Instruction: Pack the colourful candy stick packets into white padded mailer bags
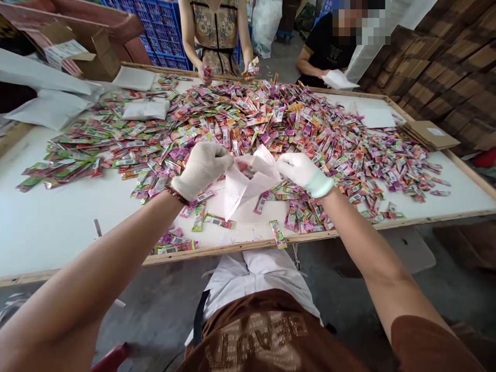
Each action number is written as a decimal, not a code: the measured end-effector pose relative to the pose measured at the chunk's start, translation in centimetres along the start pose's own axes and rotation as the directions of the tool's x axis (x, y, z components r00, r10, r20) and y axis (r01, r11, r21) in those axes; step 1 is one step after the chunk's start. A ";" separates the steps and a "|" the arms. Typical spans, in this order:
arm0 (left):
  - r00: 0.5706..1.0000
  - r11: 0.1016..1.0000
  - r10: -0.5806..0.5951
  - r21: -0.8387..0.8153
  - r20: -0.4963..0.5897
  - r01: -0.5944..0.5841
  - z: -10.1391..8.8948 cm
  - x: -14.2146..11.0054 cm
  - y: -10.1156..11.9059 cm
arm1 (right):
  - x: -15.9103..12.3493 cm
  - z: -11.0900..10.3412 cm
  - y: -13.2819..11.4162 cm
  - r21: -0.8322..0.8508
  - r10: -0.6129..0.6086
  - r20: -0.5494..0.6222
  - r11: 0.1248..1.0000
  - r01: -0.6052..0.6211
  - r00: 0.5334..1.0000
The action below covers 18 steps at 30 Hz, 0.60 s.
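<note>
Pinching one side of a white bag (242, 190) between thumb and fingers, the left hand (204, 171) is gloved, with its other fingers curled. The right hand (299, 170), likewise gloved, pinches the opposite side. The bag is held over the near part of the table (77, 212), its mouth spread between the hands; its contents are too blurred to identify. A heap of packets (240, 113) lies beyond and around both hands. One green-and-pink packet (278, 234) lies across the wooden rim (313, 236). A filled pouch (146, 110) rests on the heap at left; cardboard (430, 134) lies at the right edge. Across the table, one person (215, 31) holds packets in both hands; a second person (331, 49) holds a white item (340, 80).
</note>
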<state>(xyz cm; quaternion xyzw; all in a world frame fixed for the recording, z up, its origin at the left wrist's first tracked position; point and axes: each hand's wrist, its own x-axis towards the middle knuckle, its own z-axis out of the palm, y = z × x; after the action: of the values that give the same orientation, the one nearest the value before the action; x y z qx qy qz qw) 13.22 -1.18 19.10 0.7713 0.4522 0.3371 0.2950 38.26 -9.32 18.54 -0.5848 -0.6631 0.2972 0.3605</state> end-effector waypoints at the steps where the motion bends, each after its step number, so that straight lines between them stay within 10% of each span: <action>1: 0.997 0.998 0.062 0.025 -0.047 -0.061 -0.3 0.0 0.5 | -0.8 0.0 -0.5 0.039 0.005 0.000 0.999 -0.005 1.000; 4: 0.953 0.953 0.288 0.124 -0.099 -0.275 -0.4 -1.3 1.8 | -4.4 1.0 -1.6 0.131 0.053 0.059 0.990 -0.061 0.997; 9: 0.856 0.875 0.374 0.171 0.357 -0.454 4.1 -9.5 0.3 | -14.5 5.4 0.7 -0.262 0.270 0.318 0.946 -0.190 0.909; 14: 0.953 0.989 -0.044 0.147 0.299 0.000 7.7 -20.5 -4.8 | -22.1 9.2 3.9 -0.330 0.391 0.308 0.899 -0.288 0.867; 18: 0.814 0.943 -0.246 -0.065 0.526 0.327 10.4 -24.9 -6.8 | -21.3 13.3 4.7 -0.417 0.312 0.176 0.883 -0.216 0.934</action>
<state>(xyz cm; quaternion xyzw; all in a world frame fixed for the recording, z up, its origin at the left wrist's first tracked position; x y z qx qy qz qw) 8.95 -22.20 1.42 0.7310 0.4416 0.1055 0.5094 31.08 -29.37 4.40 -0.6902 -0.6609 0.2732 0.1102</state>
